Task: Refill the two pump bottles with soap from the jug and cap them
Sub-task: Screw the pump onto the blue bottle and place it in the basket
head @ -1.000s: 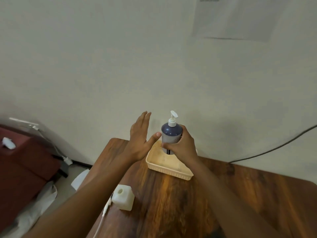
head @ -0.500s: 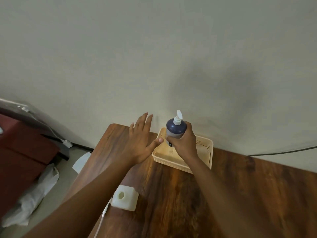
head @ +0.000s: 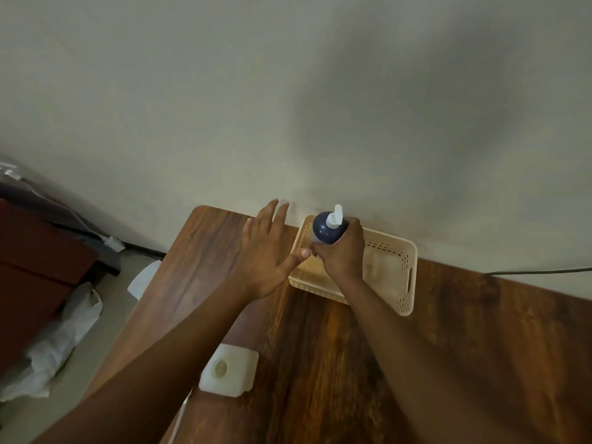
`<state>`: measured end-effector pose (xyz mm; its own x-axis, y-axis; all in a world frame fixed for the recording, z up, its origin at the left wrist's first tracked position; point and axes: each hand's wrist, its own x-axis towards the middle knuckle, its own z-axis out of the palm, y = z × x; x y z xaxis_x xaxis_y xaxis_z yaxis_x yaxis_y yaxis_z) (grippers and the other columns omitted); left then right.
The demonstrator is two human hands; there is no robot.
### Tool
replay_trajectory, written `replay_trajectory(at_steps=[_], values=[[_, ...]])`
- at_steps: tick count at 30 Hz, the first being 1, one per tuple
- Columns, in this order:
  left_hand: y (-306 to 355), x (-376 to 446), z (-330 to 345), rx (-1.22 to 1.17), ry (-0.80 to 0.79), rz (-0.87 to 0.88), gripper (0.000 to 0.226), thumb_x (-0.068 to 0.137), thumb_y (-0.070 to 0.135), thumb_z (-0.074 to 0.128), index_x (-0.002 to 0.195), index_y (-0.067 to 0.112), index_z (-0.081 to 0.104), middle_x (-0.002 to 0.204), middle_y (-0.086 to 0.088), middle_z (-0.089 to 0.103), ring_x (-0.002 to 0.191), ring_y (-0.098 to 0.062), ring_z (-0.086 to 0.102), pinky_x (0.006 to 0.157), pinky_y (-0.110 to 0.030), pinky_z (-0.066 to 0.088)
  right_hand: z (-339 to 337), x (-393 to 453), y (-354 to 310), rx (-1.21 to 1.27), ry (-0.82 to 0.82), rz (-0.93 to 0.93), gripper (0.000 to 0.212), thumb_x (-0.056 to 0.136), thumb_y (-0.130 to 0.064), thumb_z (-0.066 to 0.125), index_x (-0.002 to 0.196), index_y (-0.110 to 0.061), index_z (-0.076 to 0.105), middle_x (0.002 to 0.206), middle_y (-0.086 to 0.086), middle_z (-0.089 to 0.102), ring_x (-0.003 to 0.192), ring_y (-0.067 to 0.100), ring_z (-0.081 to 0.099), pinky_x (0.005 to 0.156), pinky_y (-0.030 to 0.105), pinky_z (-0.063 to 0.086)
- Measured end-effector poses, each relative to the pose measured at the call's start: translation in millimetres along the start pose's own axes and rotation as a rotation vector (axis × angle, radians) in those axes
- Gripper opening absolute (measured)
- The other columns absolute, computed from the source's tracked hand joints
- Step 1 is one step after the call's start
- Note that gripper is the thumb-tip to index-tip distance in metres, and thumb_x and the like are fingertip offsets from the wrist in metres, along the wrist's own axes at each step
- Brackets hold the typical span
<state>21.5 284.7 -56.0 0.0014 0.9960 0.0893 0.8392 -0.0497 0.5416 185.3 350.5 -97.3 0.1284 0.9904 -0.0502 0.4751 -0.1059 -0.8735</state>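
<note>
A dark blue pump bottle (head: 325, 230) with a white pump head stands upright over the left end of a cream plastic basket (head: 404, 277). My right hand (head: 342, 251) is wrapped around the bottle's body. My left hand (head: 267, 254) is spread flat with fingers apart just left of the basket, its thumb tip near the bottle; it holds nothing. A white jug (head: 229, 370) with an uncapped round mouth sits on the wooden table (head: 320, 363) near its left edge, under my left forearm. Only one pump bottle shows.
The table butts against a pale wall. A black cable (head: 541, 270) runs along the wall at the right. On the floor to the left are a dark red piece of furniture (head: 35, 267), crumpled white plastic (head: 54, 344) and a white plug (head: 112, 242).
The view has tilted downward and the whole basket now shows. My right hand keeps hold of the bottle over the basket. My left hand stays spread beside it.
</note>
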Motion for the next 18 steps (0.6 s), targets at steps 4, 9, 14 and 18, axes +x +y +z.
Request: replay_trajectory(at_steps=[4,9,14,18], values=[[-5,-1,4,0.008,-0.014,-0.013,0.096,0.091,0.081,0.027,0.165,0.022,0.009,0.174,-0.002,0.005,0.161,-0.021,0.002,0.127,-0.059,0.006,11,4,8,-0.045,0.014,-0.025,0.085,0.066,-0.023,0.098,0.136,-0.016,0.049,0.133,0.005,0.058,0.118,0.020,0.058,0.090,0.022,0.044],[-9,-4,6,-0.040,-0.014,-0.017,0.095,0.091,0.077,0.031,0.165,0.022,0.011,0.174,-0.001,0.006,0.161,-0.020,0.003,0.127,-0.060,0.004,24,10,13,-0.085,0.041,-0.024,0.086,0.064,-0.027,0.098,0.134,-0.016,0.049,0.133,0.005,0.054,0.117,0.020,0.057,0.084,0.020,0.041],[-16,-5,9,-0.065,-0.020,-0.034,0.096,0.090,0.078,0.032,0.166,0.022,0.011,0.174,-0.001,0.004,0.160,-0.019,0.001,0.127,-0.058,0.001,37,7,20,-0.117,0.097,-0.014,0.082,0.068,-0.031,0.096,0.133,-0.015,0.049,0.132,0.007,0.055,0.116,0.023,0.060,0.086,0.021,0.044],[-17,-5,10,-0.066,-0.017,-0.038,0.095,0.090,0.077,0.032,0.165,0.023,0.012,0.174,-0.001,0.004,0.160,-0.020,0.002,0.127,-0.059,0.002,43,5,22,-0.123,0.095,-0.018,0.082,0.068,-0.028,0.096,0.134,-0.013,0.049,0.133,0.009,0.054,0.117,0.024,0.060,0.088,0.022,0.045]])
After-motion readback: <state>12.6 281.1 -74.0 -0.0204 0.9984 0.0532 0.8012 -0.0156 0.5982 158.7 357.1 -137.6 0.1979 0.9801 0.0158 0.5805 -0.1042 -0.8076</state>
